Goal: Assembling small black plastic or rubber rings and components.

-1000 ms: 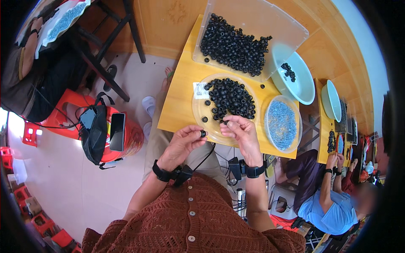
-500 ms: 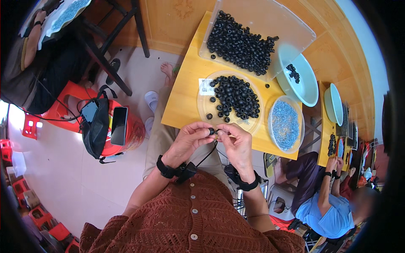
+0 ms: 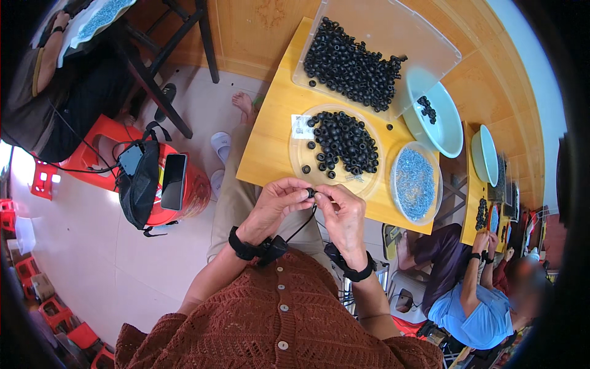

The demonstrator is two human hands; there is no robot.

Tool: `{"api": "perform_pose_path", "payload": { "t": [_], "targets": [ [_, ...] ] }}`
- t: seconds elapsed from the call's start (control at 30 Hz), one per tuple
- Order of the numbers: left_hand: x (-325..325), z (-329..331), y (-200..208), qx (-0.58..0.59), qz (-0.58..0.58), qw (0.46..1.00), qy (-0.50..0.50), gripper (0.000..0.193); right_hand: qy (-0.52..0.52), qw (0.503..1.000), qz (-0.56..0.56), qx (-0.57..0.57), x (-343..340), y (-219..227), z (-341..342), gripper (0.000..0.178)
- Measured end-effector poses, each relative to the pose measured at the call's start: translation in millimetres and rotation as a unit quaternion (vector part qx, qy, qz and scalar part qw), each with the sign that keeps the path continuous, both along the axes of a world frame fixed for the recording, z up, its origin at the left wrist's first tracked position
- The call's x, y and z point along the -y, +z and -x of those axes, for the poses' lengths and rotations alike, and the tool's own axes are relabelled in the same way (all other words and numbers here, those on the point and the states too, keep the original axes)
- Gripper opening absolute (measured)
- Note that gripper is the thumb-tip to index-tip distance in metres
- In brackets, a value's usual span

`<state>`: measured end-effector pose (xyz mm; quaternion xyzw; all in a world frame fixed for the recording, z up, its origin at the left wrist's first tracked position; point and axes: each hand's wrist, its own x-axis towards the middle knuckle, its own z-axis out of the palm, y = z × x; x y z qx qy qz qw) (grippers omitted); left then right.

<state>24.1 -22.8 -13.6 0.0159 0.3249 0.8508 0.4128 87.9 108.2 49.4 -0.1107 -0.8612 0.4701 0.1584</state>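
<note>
In front of my chest, just off the table's near edge, my hands meet at the fingertips. Between thumb and fingers, my left hand (image 3: 278, 204) pinches a small black ring-shaped part (image 3: 311, 192). My right hand (image 3: 342, 214) has its thumb and index finger closed together right against that part; anything tiny in this pinch is hidden by the fingers. Just beyond them, a round clear lid-like tray (image 3: 297, 150) carries a heap of similar black parts (image 3: 347, 142). To its right stands an oval clear tub (image 3: 439, 195) filled with small bluish pieces (image 3: 415, 183).
A clear bin (image 3: 430, 38) of black parts lies at the yellow table's (image 3: 261, 147) far side, beside a pale green basin (image 3: 453, 132). On the left, a phone (image 3: 174, 181) and black bag (image 3: 139, 184) rest on red stools. A co-worker in blue (image 3: 473, 310) sits at right.
My right fingertips have moved left, closing the small gap, and now press against the black ring-shaped part. My left hand has barely moved.
</note>
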Motion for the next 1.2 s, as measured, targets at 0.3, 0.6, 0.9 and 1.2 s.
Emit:
{"api": "perform_pose_path", "payload": {
  "t": [0.3,0.6,0.9,1.2],
  "targets": [
    [-5.8,-6.8,-1.3,-0.055,0.05,0.997,0.026,0.014,-0.018,0.998,-0.045,0.035,-2.1,-6.6,-0.5,0.009],
    [-11.1,-6.7,-4.7,-0.116,0.076,0.987,0.081,0.012,-0.021,0.995,0.073,0.064,-7.7,-13.0,5.8,0.009],
    [-14.6,-7.7,2.4,-0.179,0.129,0.969,0.11,0.012,-0.027,0.999,0.002,0.023,-2.3,-21.7,5.7,0.007],
    [-26.6,-13.3,4.2,-0.193,0.151,0.951,0.189,0.007,-0.041,0.992,-0.12,-0.016,9.1,-7.1,2.8,0.019]
  ]
}}
